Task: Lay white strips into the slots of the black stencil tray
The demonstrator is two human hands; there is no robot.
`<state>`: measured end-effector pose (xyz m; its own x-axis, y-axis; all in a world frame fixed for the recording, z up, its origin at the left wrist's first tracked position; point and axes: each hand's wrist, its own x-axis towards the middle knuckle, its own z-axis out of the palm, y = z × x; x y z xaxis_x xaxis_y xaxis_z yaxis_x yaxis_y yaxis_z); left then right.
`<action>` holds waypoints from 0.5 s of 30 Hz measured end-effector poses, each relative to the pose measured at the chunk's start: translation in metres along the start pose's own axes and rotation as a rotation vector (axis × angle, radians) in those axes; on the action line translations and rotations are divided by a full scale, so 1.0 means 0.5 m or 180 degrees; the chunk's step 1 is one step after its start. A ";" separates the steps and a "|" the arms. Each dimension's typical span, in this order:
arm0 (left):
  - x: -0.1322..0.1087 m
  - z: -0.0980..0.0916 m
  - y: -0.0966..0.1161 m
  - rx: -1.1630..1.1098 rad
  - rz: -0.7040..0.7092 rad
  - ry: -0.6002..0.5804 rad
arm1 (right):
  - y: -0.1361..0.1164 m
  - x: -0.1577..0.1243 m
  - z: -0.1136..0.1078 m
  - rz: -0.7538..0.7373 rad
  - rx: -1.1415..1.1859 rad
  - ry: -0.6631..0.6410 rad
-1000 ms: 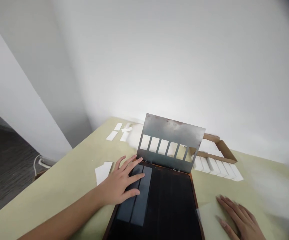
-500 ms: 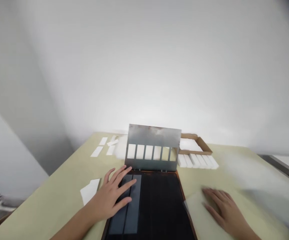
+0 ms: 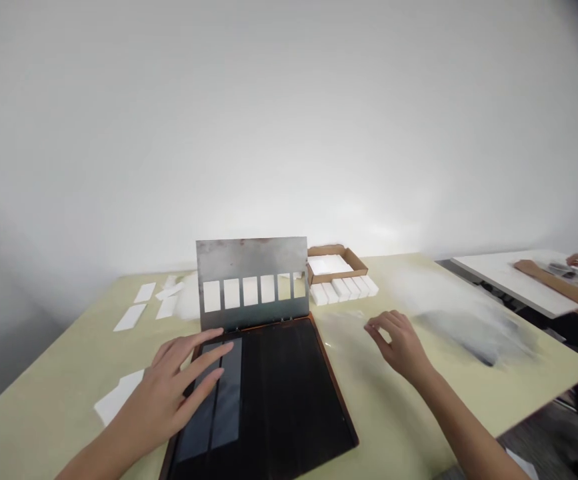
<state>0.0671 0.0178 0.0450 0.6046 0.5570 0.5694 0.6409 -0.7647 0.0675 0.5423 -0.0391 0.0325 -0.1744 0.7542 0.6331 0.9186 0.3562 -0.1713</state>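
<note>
Simply yellowish tabletop (image 3: 509, 400), pale wall (image 3: 289, 120).

From my head, the one camera faced forward and down over the table (image 3: 83, 350), near my left hand (image 3: 166, 387) and right hand (image 3: 399, 343), both reaching in from the bottom edge. The case (image 3: 289, 393) sat low centre, the wall (image 3: 289, 120) filled the upper half, and another table (image 3: 493, 272) lay farther off, right.

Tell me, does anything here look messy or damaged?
The upright metal flap has brownish marks near its top edge, perhaps rust. Left of it, white cards lie at odd angles, unlike the white stacks lined up by the cardboard box.
</note>
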 end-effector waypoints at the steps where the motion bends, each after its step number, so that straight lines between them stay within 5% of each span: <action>1: 0.027 -0.026 0.024 -0.0155 -0.0014 -0.0024 | -0.030 0.034 -0.022 -0.0103 0.0081 0.0120; 6: 0.183 -0.167 0.152 -0.0490 -0.0263 0.0406 | -0.247 0.204 -0.108 -0.1086 0.0670 0.0567; 9: 0.228 -0.218 0.184 -0.0851 -0.0604 0.0664 | -0.359 0.253 -0.124 -0.1389 0.0989 0.0852; 12: 0.223 -0.239 0.172 -0.1252 -0.0788 0.0757 | -0.403 0.261 -0.122 -0.1165 0.1418 0.0814; 15: 0.205 -0.246 0.149 -0.1417 -0.0793 0.0480 | -0.395 0.259 -0.117 -0.0947 0.1882 0.0194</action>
<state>0.1185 -0.0218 0.2091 0.3639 0.7115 0.6011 0.4738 -0.6970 0.5382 0.3590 -0.0442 0.1926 -0.3541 0.5506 0.7559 0.4820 0.8001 -0.3571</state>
